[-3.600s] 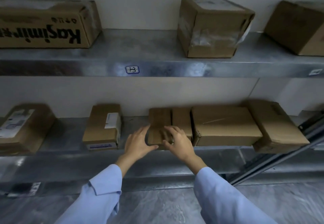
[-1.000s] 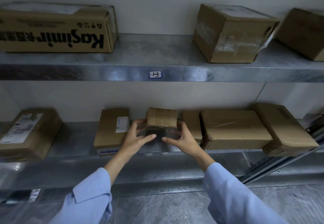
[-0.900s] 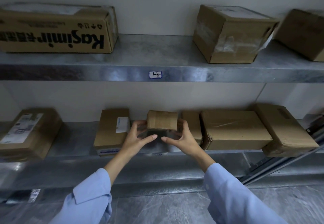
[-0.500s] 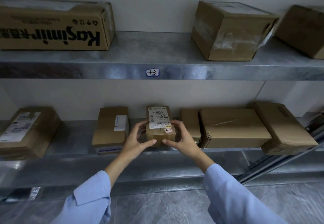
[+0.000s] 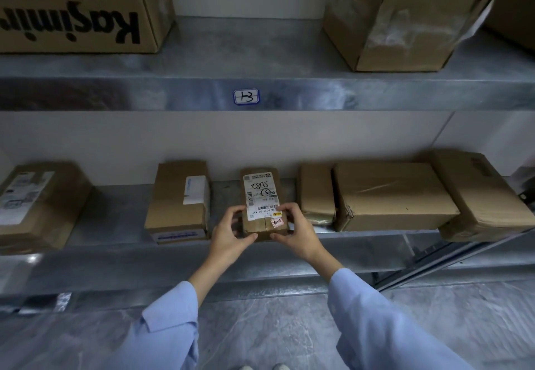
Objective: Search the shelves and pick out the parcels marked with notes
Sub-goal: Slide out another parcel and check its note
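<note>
Two metal shelves fill my view. The upper shelf [image 5: 246, 48] carries a long printed carton [image 5: 75, 13] at the left and a taped box [image 5: 399, 16] at the right, with a small handwritten tag [image 5: 246, 96] on its front lip. The lower shelf [image 5: 115, 213] holds a row of brown boxes: a labelled box [image 5: 178, 202] just left of my hands, and a narrow box [image 5: 317, 193] and a wide box [image 5: 390, 196] to the right.

Between them lies the small parcel [image 5: 262, 178], in the middle of the lower shelf. Its long axis runs front to back, and its near end is at the shelf's front edge. Its broad face is turned up, and the white shipping label [image 5: 260, 196] there reads upside down to me, barcode end nearest.

Both arms reach forward in light blue sleeves [image 5: 170, 323], wrists angled inward. My left grip [image 5: 231, 235] clasps the parcel's near left corner, fingers curled over the top edge and thumb under the front. My right grip [image 5: 298, 233] mirrors it on the near right corner. A small pink note [image 5: 276, 222] with handwriting sits just below the label, beside my right fingertips [image 5: 285, 210].
</note>
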